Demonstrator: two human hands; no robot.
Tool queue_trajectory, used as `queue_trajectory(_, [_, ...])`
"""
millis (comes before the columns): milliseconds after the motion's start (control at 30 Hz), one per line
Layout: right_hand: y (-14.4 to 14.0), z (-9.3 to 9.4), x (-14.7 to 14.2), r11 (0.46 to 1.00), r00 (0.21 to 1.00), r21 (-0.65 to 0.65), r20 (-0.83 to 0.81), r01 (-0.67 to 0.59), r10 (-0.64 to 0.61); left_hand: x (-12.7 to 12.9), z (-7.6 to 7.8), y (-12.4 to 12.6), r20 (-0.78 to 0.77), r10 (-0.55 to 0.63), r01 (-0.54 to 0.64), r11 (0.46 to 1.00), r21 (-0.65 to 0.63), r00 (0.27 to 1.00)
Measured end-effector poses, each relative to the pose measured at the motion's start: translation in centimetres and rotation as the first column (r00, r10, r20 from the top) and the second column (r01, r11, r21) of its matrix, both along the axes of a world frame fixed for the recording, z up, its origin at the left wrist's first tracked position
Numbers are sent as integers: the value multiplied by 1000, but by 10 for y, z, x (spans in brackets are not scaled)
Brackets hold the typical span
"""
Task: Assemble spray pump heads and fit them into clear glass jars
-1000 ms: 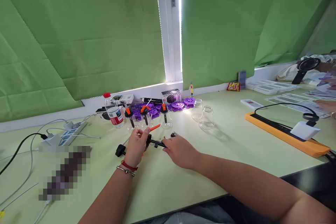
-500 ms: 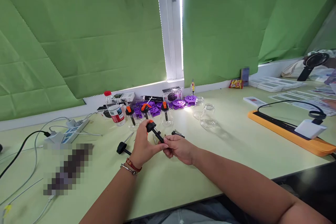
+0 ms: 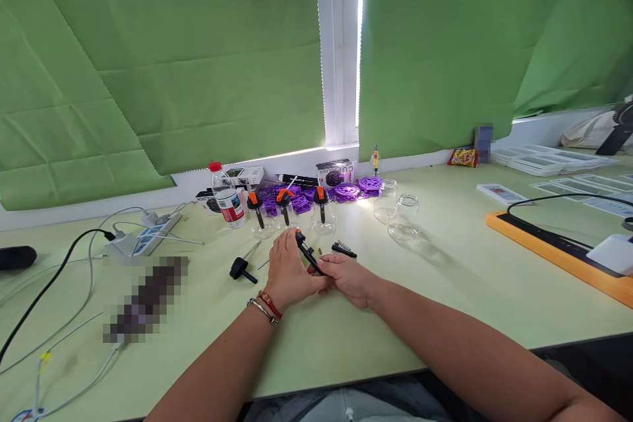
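Observation:
A black pump head with an orange tip [image 3: 307,252] is held slantwise in both hands above the table. My left hand [image 3: 291,270] wraps around its upper end and covers part of it. The fingers of my right hand [image 3: 349,279] pinch its lower end, where the detail is hidden. To the left of my left hand lies a loose black cap with a stem [image 3: 240,268], beside a thin metal rod [image 3: 253,249]. Just beyond my right hand is a small black piece holding several springs [image 3: 344,250]. A tiny brass-coloured part [image 3: 320,251] lies near it.
Three clear bottles with black-and-orange pump tops, one of them a bottle [image 3: 324,221], stand behind my hands. Two open glass jars, the nearer jar [image 3: 404,224] included, are to their right. Purple parts [image 3: 346,193], a water bottle [image 3: 230,204], a power strip [image 3: 155,235] and an orange bar [image 3: 554,257] surround.
The view has turned slightly left, so everything appears farther right. My left hand has closed further over the pump head's upper end, hiding more of it. My right hand keeps its pinch.

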State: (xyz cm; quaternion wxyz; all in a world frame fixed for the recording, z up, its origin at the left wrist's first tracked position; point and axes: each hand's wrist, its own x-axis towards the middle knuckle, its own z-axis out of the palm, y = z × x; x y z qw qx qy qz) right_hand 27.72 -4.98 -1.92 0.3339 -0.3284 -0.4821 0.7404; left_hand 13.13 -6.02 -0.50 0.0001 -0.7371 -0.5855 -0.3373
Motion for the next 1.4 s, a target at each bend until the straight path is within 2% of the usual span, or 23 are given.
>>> queue_trajectory(167, [1,-4,0,1000,1000,18,13,3,-4,0,-1,1,-13,21,-21,1000,-12,1000])
queue_trajectory(400, [5,-8,3,999,999,7,-34,-39,39,-7,-1,5,-7,-43,43,998,-40,999])
queue_trajectory(567, [7,-9,3,1000,999,-20,-38,-23,23,-4,0,3,-7,10,-10,1000,-1,1000])
queue_trajectory(900, [6,-6,1,999,1000,-53,6,11,-11,3,1,-1,-69,82,-86,994,-62,994])
queue_trajectory(967, [7,-4,2,1000,996,-16,84,-1,3,4,-1,-1,-90,89,-96,992,-79,992])
queue_trajectory(1033, [8,-1,5,990,969,139,244,11,-45,7,-3,0,-124,84,-95,992,-87,989])
queue_trajectory(1067, [9,0,8,962,936,271,330,25,-118,8,-5,0,-146,76,-89,992,-86,986])
queue_trajectory(1100, [9,1,11,908,891,417,398,36,-218,10,-7,0,-169,69,-84,993,-84,983])
queue_trajectory(1167, [10,3,16,761,796,649,460,2,-394,12,-10,1,-211,63,-81,994,-78,975])
queue_trajectory(1200, [9,3,18,701,765,711,479,-50,-431,14,-11,2,-227,66,-85,993,-77,972])
queue_trajectory(1233, [9,3,19,659,748,744,499,-111,-437,14,-12,3,-237,73,-93,993,-76,969])
queue_trajectory(1300, [8,3,19,612,737,761,537,-213,-410,15,-12,5,-248,89,-113,990,-82,965])
queue_trajectory(1400, [8,0,18,601,708,764,558,-235,-433,15,-11,6,-263,120,-154,982,-112,957])
